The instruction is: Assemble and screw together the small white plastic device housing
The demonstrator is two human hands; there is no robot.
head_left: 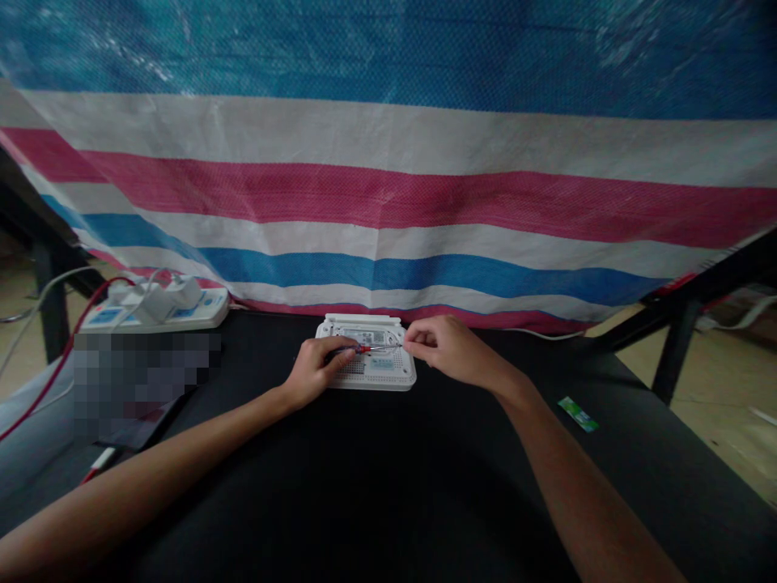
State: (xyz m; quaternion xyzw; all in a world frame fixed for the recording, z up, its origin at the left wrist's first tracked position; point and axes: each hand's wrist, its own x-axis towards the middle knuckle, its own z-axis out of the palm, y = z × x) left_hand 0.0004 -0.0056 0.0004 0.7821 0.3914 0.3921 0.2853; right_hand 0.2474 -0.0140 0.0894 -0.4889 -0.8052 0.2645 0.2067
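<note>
White vented device [399, 379], likely a router, lies label side up at the frame's center on the black table [376, 478]. Left hand [312, 368] pinches the red part of a screwdriver [365, 349] between thumb and fingers; handle mostly hidden. Right hand [446, 348], fingertips pinched together at the shaft's tip; can't tell if anything sits between them. Label print too small to read. Power strip [210, 312] at left, partly covered by plugs; pixelated patch below it. Green packet [578, 414] lower right.

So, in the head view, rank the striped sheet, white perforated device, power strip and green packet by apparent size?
1. Striped sheet
2. White perforated device and power strip: too close to rank
3. Green packet
</note>
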